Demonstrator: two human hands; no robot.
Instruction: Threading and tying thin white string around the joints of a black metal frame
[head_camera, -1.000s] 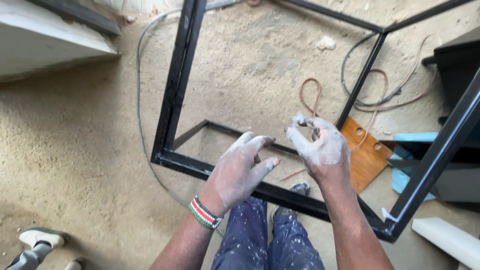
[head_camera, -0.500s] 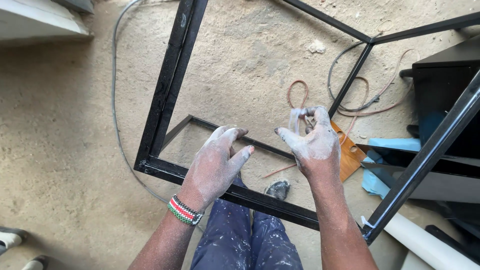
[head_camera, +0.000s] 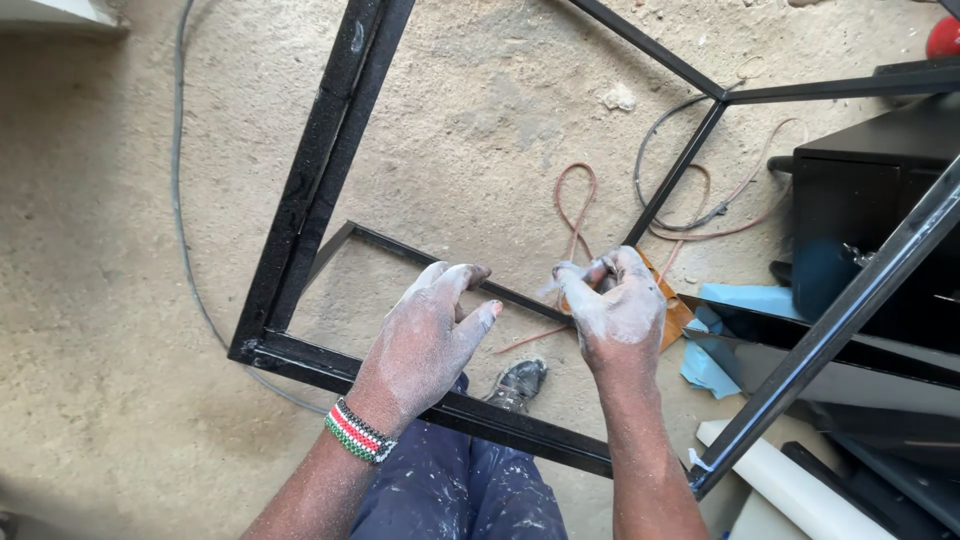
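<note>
I see my left hand (head_camera: 425, 335) spread wide, holding nothing, above the black frame (head_camera: 300, 215). My right hand (head_camera: 615, 310) pinches a small white scrap (head_camera: 556, 284). Bare floor (head_camera: 110, 330) lies open to the left.

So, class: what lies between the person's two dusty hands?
In the head view, between the left hand and right hand, a black frame bar crosses sandy floor; nothing joins the hands.
</note>
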